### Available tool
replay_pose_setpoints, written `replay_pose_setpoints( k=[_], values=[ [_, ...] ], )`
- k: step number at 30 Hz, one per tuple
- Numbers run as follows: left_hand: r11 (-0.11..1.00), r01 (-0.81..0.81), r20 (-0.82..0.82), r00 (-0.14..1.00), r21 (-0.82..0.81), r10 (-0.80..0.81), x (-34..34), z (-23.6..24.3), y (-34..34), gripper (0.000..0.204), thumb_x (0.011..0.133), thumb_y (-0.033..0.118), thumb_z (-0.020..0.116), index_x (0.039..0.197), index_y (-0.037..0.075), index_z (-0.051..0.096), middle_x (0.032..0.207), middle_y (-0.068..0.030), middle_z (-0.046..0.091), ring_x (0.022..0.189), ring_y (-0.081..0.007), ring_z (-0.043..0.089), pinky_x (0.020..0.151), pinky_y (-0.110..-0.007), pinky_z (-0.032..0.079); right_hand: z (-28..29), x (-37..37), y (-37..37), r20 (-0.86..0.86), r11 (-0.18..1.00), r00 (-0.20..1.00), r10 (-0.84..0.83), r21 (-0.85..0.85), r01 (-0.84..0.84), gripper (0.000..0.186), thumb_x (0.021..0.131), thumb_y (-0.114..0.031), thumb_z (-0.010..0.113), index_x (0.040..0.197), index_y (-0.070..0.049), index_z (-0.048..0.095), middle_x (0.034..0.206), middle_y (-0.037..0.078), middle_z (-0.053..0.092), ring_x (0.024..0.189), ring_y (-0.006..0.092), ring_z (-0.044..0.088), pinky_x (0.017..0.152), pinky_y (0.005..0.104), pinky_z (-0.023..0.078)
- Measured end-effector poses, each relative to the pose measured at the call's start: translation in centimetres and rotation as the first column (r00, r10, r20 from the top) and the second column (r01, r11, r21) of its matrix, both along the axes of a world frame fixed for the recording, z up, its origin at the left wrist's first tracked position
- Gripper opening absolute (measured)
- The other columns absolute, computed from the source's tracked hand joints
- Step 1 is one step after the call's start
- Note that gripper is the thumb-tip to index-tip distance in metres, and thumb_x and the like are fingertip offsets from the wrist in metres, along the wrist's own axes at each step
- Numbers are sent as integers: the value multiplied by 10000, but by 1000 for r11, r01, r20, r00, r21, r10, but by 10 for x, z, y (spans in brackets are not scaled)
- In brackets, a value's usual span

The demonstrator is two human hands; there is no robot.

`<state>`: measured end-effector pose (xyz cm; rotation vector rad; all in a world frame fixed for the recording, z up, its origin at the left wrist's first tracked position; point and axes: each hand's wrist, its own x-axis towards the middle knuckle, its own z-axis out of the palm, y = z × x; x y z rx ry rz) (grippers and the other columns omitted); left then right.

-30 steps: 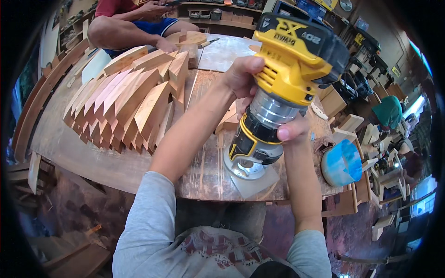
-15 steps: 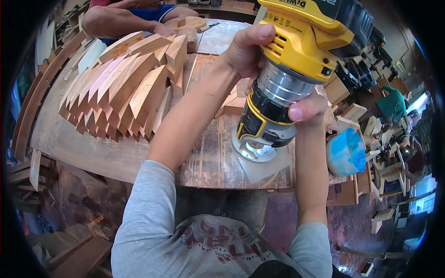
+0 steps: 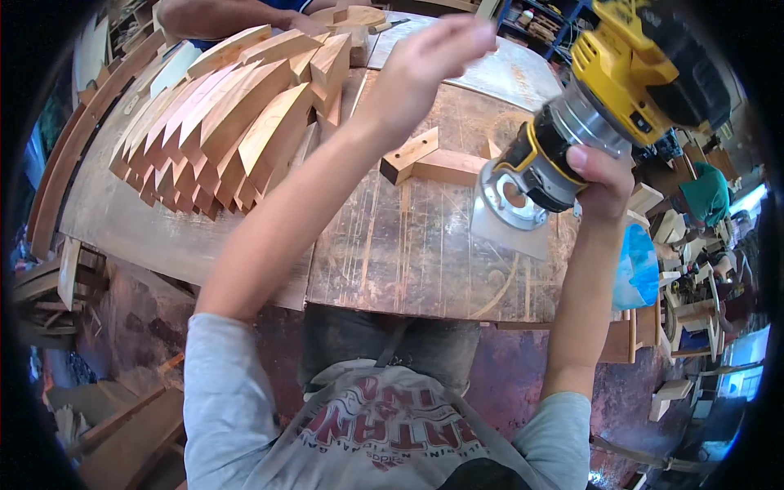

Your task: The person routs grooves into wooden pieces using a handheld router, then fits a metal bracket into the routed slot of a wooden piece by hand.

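Note:
A yellow and black cordless router [image 3: 629,65] is held up over the right part of the table, tilted, with its metal collar and clear base plate [image 3: 510,229] pointing down to the left. My right hand [image 3: 606,180] grips it around the lower body, thumb in front. My left hand [image 3: 425,77] is off the tool, raised in the air with its fingers stretched out and slightly blurred. Below and between the hands lies an angled wooden piece [image 3: 445,166] with dark holes in one end; the router partly hides it.
A stack of curved, pointed wooden pieces [image 3: 220,122] covers the table's left side. Behind it another person's arm [image 3: 278,16] rests near a wooden block [image 3: 359,41]. A blue and white container [image 3: 637,265] stands at the right edge of the worktable [image 3: 392,278]. Another person in green [image 3: 706,196] is farther right.
My left hand has let go of the router's upper body and opened. The router has moved right in my right hand, uncovering more of the wooden piece.

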<state>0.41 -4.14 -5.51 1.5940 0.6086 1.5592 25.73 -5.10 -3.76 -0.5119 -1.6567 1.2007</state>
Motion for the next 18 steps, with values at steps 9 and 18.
replay_pose_setpoints(
  k=[9, 18],
  values=[
    [918, -159, -751, 534, 363, 389, -34, -101, -23, 992, 789, 571, 772, 1515, -14, 433, 1507, -256, 473, 1395, -408, 456, 1175, -498, 357, -53, -21, 32, 62, 941, 942, -329, 102, 322, 537, 665, -115, 836, 1159, 10, 666, 1028, 84, 718, 923, 200, 696, 850, 340, 554],
    [949, -178, -815, 487, 259, 314, -30, -125, -25, 1028, 791, 579, 790, 1482, -96, 441, 1561, -292, 419, 1469, -430, 388, 1222, -471, 314, -62, -48, 48, 44, 941, 942, -333, 85, 329, 459, 657, -115, 856, 1075, 7, 708, 984, 71, 732, 875, 180, 691, 832, 316, 544]
  ],
)
